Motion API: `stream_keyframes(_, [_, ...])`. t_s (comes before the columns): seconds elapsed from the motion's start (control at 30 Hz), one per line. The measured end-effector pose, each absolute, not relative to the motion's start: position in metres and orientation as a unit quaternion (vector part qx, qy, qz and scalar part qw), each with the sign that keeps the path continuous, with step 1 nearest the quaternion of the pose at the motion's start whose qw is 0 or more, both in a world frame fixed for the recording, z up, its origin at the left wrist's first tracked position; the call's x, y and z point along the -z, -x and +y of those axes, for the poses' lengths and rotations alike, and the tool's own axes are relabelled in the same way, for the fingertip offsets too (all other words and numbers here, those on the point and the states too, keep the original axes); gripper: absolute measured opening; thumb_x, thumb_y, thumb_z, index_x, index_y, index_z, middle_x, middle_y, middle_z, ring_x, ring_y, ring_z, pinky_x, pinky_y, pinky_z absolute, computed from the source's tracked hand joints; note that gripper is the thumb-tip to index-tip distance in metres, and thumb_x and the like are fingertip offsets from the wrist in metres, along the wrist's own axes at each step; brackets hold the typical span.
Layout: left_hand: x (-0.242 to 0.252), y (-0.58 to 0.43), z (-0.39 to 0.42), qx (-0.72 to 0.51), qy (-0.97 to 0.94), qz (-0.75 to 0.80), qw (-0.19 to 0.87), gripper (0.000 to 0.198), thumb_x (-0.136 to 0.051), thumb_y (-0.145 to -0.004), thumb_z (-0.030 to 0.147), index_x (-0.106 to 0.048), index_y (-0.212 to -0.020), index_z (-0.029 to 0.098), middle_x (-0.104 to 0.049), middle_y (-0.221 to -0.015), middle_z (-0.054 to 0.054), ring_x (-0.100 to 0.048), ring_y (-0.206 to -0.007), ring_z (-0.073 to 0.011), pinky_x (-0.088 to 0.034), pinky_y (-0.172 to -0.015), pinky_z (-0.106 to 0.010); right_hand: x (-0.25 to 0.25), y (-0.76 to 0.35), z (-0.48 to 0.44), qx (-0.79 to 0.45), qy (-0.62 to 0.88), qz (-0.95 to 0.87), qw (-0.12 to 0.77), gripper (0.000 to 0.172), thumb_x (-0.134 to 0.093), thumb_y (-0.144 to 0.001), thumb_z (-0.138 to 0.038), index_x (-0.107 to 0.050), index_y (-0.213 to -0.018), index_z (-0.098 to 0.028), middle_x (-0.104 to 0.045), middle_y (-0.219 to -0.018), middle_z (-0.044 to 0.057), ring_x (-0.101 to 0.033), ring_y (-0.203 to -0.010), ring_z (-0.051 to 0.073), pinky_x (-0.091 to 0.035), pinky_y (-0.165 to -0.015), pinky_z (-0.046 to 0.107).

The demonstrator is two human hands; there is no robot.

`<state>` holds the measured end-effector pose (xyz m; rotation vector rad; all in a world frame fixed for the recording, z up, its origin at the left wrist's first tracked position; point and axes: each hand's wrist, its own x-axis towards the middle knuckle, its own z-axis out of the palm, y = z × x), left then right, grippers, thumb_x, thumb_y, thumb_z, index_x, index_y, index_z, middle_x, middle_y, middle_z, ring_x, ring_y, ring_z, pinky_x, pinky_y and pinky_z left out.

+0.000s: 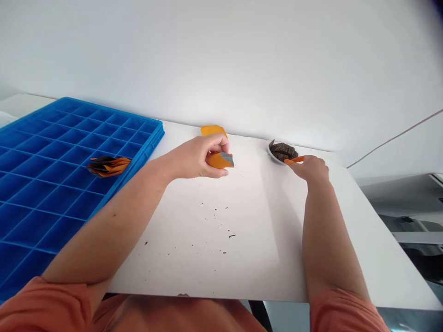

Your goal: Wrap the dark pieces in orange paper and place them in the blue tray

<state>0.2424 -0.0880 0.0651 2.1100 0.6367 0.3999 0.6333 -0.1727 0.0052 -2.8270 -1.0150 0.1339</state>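
At the bottom centre, dark flecks [231, 236] lie scattered over the white worktop [242, 267]. A blue compartment tray [62, 166] fills the left side, with a fanned bundle of orange-and-black packets [110, 167] near its right edge. Farther up, at centre, the left hand [205, 154] has its fingers curled round an orange packet [220, 160], its silvery mouth turned right; too tight a squeeze could pinch that opening shut. At right, the right hand [312, 169] has its fingers closed on an orange tool [294, 160], its tip at the white bowl [272, 157]. The bowl's dark strips [285, 151] look brittle and heaped, so a hard push could snap or spill some. Another orange packet lies beyond the left hand.
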Motion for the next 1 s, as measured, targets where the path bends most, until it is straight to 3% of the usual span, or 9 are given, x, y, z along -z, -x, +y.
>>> stream_keyframes(0.1, [-0.066,-0.241,-0.088,-0.159,-0.848,0.256,0.435,0.036,-0.075,-0.078,0.042,-0.053,-0.101,0.026,-0.073,-0.109,-0.002,-0.065,-0.078,-0.0150,-0.044,-0.061,-0.027,-0.003,-0.637,-0.175,-0.025,0.923,-0.377,0.071,0.027,-0.068,-0.079,-0.050,-0.072,-0.082,-0.024,-0.059,-0.075,0.008,-0.053,-0.118,0.039,-0.022,-0.115,0.073])
stream_keyframes(0.2, [-0.067,-0.241,-0.088,-0.153,-0.849,0.258,0.436,0.034,-0.074,-0.079,0.041,-0.053,-0.101,0.026,-0.073,-0.108,-0.001,-0.061,-0.070,-0.0121,-0.042,-0.059,-0.026,0.001,-0.643,-0.176,-0.003,0.908,-0.410,0.088,0.024,-0.071,-0.077,-0.048,-0.071,-0.075,-0.024,-0.055,-0.067,0.005,-0.051,-0.117,0.039,0.000,-0.115,0.079])
stream_keyframes(0.33, [-0.067,-0.240,-0.088,-0.156,-0.846,0.259,0.439,0.033,-0.074,-0.078,0.039,-0.053,-0.100,0.025,-0.073,-0.108,-0.001,-0.061,-0.068,-0.0117,-0.043,-0.059,-0.027,0.007,-0.650,-0.172,0.020,0.903,-0.412,0.120,0.019,-0.078,-0.074,-0.037,-0.068,-0.064,-0.025,-0.051,-0.061,0.002,-0.052,-0.110,0.036,0.004,-0.116,0.077])
stream_keyframes(0.47, [-0.068,-0.241,-0.088,-0.161,-0.846,0.259,0.437,0.034,-0.074,-0.078,0.039,-0.052,-0.100,0.026,-0.072,-0.106,-0.001,-0.063,-0.071,-0.0131,-0.044,-0.060,-0.027,0.009,-0.654,-0.172,0.047,0.881,-0.440,0.166,0.015,-0.081,-0.073,-0.030,-0.069,-0.065,-0.024,-0.055,-0.071,0.004,-0.051,-0.114,0.035,0.006,-0.118,0.074])
stream_keyframes(0.6, [-0.068,-0.240,-0.087,-0.162,-0.848,0.259,0.432,0.034,-0.074,-0.078,0.039,-0.052,-0.099,0.026,-0.072,-0.105,0.000,-0.062,-0.071,-0.0134,-0.043,-0.060,-0.027,0.004,-0.654,-0.180,0.067,0.860,-0.469,0.188,0.009,-0.073,-0.082,-0.029,-0.068,-0.077,-0.024,-0.060,-0.087,0.007,-0.050,-0.116,0.032,0.002,-0.121,0.069])
stream_keyframes(0.77, [-0.067,-0.240,-0.086,-0.164,-0.849,0.259,0.430,0.034,-0.074,-0.078,0.039,-0.052,-0.100,0.027,-0.072,-0.105,-0.001,-0.065,-0.076,-0.0154,-0.044,-0.061,-0.028,-0.008,-0.649,-0.188,0.072,0.866,-0.460,0.184,0.006,-0.064,-0.090,-0.029,-0.066,-0.090,-0.024,-0.060,-0.094,0.010,-0.049,-0.111,0.027,-0.019,-0.121,0.054])
stream_keyframes(0.9, [-0.066,-0.240,-0.086,-0.165,-0.848,0.256,0.434,0.036,-0.074,-0.077,0.040,-0.051,-0.101,0.026,-0.071,-0.107,-0.001,-0.064,-0.075,-0.0147,-0.045,-0.062,-0.029,-0.015,-0.647,-0.190,0.073,0.878,-0.427,0.202,0.013,-0.063,-0.091,-0.035,-0.068,-0.097,-0.024,-0.064,-0.090,0.011,-0.053,-0.092,0.025,-0.041,-0.100,0.046])
stream_keyframes(1.0, [-0.066,-0.240,-0.087,-0.165,-0.846,0.255,0.439,0.037,-0.075,-0.077,0.041,-0.051,-0.101,0.026,-0.071,-0.107,-0.002,-0.065,-0.077,-0.0153,-0.046,-0.063,-0.029,-0.015,-0.647,-0.191,0.061,0.886,-0.403,0.221,0.019,-0.063,-0.090,-0.039,-0.070,-0.101,-0.025,-0.070,-0.093,0.010,-0.053,-0.075,0.021,-0.047,-0.083,0.042])
